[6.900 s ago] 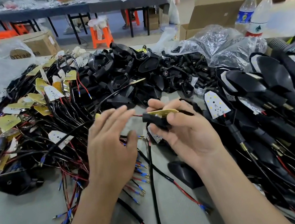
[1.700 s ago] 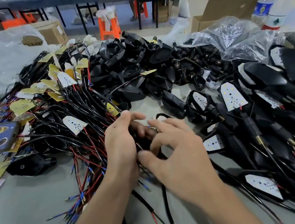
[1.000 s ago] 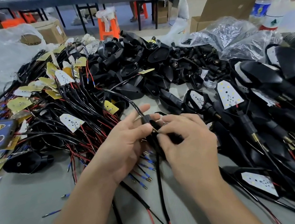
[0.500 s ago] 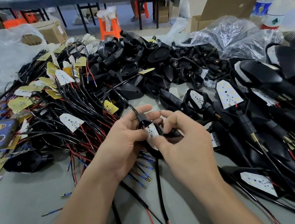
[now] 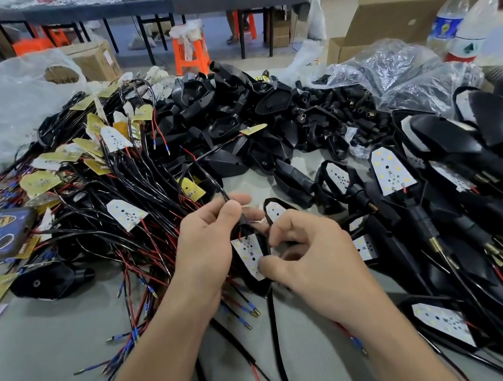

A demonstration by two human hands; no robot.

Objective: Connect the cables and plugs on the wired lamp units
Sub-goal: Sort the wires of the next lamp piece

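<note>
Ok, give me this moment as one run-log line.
black housing: held between hands, LED board inside | left hand: grips cable at neck | right hand: pinches housing, thumb on board

Wire bundle (image 5: pixel 108 191) lies left, housings (image 5: pixel 233 118) behind, assembled lamps (image 5: pixel 470 192) right.

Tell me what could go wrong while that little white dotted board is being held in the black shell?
The thin red and black leads at the top of the LED board could get pinched or torn as the right hand presses the board into the black shell. The cable that the left hand pinches runs into the tangled wire pile and might snag there.
</note>
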